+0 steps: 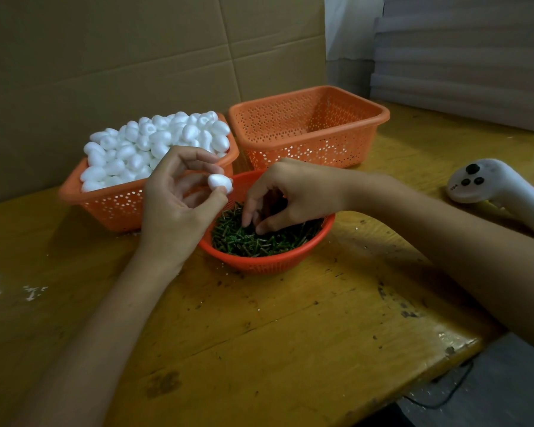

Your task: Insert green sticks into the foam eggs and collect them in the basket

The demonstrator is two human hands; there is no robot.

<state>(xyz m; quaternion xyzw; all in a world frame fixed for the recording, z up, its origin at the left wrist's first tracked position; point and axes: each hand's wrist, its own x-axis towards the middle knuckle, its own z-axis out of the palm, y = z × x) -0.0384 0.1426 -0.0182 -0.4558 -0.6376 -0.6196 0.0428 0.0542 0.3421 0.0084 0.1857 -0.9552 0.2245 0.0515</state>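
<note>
The left hand (173, 192) holds one foam egg (219, 184) up above the table (259, 334), its fingers (211, 198) pinching the egg at the tips. This leaves most of the egg's surface bare, probably so a stick can go in. The egg hangs just over the far left rim of the round bowl (269, 263), close to where the next stick will come from.

The right hand (287, 195) reaches down into the bowl, its curled fingers (247, 214) touching the heap of green sticks (259, 241). Whether they have a stick pinched yet I cannot tell.

The bowl sits nearest the person, between the two arms. The basket of eggs (105, 204) stands at the far left, on the side of the hand that holds the egg. The empty basket (309, 140) waits at the far right, likely for finished eggs; none lie in it. A white controller (490, 183) lies to the right, apart from the work.
</note>
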